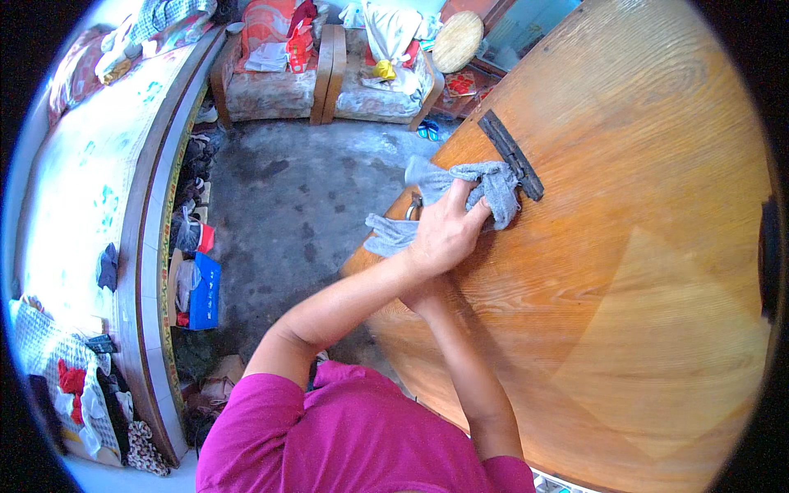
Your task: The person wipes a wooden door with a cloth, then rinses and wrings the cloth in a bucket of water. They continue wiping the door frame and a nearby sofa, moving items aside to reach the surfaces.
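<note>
My left hand (450, 232) is closed on a crumpled grey cloth (491, 186). It presses the cloth against a brown wooden door (657, 189), beside a long dark strip (511, 156) fixed to the wood. More of the cloth hangs over the door's left edge, around a small metal loop (413, 205). My right hand (423, 294) sits below, close to the door's edge. The left wrist crosses in front of it, so its fingers are hidden and I cannot tell what it touches.
Two cushioned armchairs (275, 94) piled with clothes stand at the back. A bed (78, 193) with a wooden rail runs along the left. Bags and a blue box (205, 292) lie beside it on the grey floor (279, 214). A round woven stool top (458, 43) is near the door.
</note>
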Motion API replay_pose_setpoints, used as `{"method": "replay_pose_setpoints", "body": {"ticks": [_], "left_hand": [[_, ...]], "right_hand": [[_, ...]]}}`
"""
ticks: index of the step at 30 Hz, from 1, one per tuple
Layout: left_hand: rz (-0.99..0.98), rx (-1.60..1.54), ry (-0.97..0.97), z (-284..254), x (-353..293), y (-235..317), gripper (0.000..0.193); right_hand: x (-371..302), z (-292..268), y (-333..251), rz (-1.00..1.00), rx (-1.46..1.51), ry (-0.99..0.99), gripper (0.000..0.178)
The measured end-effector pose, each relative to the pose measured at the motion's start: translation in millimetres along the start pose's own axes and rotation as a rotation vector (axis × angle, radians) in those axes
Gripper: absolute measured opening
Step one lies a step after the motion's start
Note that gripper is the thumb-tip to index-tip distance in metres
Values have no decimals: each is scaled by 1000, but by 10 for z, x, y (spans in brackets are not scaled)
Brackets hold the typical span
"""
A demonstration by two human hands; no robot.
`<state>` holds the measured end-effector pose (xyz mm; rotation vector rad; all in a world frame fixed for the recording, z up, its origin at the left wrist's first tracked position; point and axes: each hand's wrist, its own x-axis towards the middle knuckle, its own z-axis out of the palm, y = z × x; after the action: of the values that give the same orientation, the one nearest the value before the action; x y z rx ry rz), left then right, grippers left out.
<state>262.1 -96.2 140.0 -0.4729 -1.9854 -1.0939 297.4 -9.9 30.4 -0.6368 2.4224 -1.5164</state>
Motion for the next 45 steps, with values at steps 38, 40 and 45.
{"method": "replay_pose_setpoints", "body": {"ticks": [38,40,45], "left_hand": [[-415,-822,-279,-77,718,-984,55],[-404,-887,-273,0,696,-995,55],[-493,-903,-287,-85,676,-917,51]], "right_hand": [[-1083,-1081,-1211,-747,-432,1435,30],[-791,-1162,-1267,-834,-749,1300,27],[200,-651,-1046,-625,-1313,791,16]]}}
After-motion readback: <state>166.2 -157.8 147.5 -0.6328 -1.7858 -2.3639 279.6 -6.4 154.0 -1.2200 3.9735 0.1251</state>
